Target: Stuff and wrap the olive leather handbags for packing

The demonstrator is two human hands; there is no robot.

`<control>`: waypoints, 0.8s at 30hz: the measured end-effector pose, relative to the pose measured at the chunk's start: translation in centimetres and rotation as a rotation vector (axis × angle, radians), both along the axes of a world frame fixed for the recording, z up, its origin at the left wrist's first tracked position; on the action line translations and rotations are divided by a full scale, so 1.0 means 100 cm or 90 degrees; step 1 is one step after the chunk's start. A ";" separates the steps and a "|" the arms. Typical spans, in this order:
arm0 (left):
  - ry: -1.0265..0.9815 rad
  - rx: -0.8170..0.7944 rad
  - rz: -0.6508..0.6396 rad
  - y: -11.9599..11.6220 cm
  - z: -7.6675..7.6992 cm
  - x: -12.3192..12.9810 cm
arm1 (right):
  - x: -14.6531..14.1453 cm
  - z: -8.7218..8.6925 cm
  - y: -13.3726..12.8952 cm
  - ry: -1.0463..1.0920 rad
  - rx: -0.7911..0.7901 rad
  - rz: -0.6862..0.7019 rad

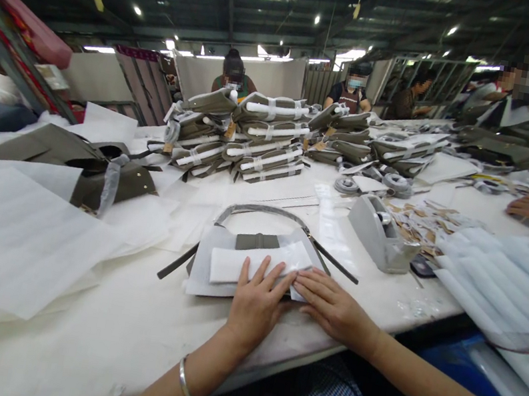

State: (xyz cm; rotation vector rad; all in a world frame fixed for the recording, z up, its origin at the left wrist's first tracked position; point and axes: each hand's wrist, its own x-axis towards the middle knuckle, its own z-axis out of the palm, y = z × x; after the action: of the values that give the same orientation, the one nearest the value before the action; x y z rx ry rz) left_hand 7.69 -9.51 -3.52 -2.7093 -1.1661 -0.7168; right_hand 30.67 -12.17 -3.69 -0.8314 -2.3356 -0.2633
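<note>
A dark olive handbag [257, 243] lies flat on the white table in front of me, its plastic-wrapped handle arched at the far side and its strap ends sticking out left and right. White sheet padding covers most of it, with a folded strip of white foam [227, 266] on top. My left hand [258, 298] rests on the strip with its fingers spread. Beside it, my right hand [335, 304] lies flat with fingers stretched over the right end of the padding, its fingertips meeting the left hand. Neither hand grasps anything.
A grey tape dispenser [375, 233] stands to the right, near a black phone-like object [423, 266] and white foam rolls [509, 279]. Loose white sheets [9, 236] and another bag [110, 179] lie left. Stacked wrapped bags [264, 137] fill the back; co-workers sit beyond.
</note>
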 end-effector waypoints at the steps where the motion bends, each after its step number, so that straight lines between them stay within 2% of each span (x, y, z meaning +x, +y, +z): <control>1: -0.010 0.027 0.003 0.001 -0.005 0.002 | 0.001 0.005 -0.002 -0.001 -0.014 0.010; 5: -0.033 0.115 -0.005 0.008 -0.016 0.003 | -0.001 0.039 0.005 0.032 -0.091 0.041; 7: -0.030 0.138 -0.005 0.010 -0.018 0.002 | -0.009 0.055 0.024 0.036 -0.096 0.018; 9: -0.018 0.151 -0.002 0.010 -0.018 0.001 | -0.020 0.063 0.051 0.000 -0.100 -0.028; 12: 0.001 0.151 0.000 0.010 -0.020 0.000 | -0.033 0.060 0.092 -0.135 -0.178 -0.104; 14: 0.004 0.147 -0.002 0.010 -0.021 0.000 | -0.036 0.054 0.108 -0.242 -0.245 -0.139; 17: -0.001 0.146 -0.011 0.011 -0.023 0.000 | -0.039 0.049 0.114 -0.336 -0.307 -0.215; 20: -0.014 0.154 -0.014 0.013 -0.024 0.000 | -0.043 0.053 0.113 -0.361 -0.337 -0.287; 24: -0.015 0.155 -0.023 0.014 -0.025 0.000 | -0.043 0.058 0.119 -0.373 -0.367 -0.291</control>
State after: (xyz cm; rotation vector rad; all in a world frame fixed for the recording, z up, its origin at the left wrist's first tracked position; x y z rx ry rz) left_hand 7.68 -8.16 -6.03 -2.5325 -0.9658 -0.8385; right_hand 26.41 -0.25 2.11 -1.7774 -2.7751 -0.0064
